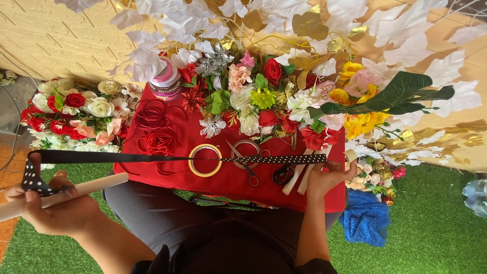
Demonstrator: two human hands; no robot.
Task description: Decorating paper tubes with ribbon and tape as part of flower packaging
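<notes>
Nearest: person seated, dark trousers, red cloth (223,185) over the lap as the surface. Left hand (53,205) has its grip pressed together around a white rod (76,192) and the spotted end of a black ribbon (152,158). Right hand (324,177) pinches the other end, so the ribbon is pulled taut and level across the cloth, between both hands, above a yellow tape ring (205,160) and scissors (243,158). Two more white rods (299,177) lie just beside the right hand. Progress, as a judgement: ribbon is drawn out and stretched but looks uncut, untied, not wrapped on the rod; scissors lie untouched. Further out on the cloth: red cord coils (157,129) and a pink-and-white spool (166,77). Beyond that, heaps of artificial flowers (258,96), red, white, pink, yellow, with a second cluster (76,114) on the left. Green turf (431,228) underfoot, blue glitter fabric (365,218) at right, white and gold leaves (385,30) at top.
</notes>
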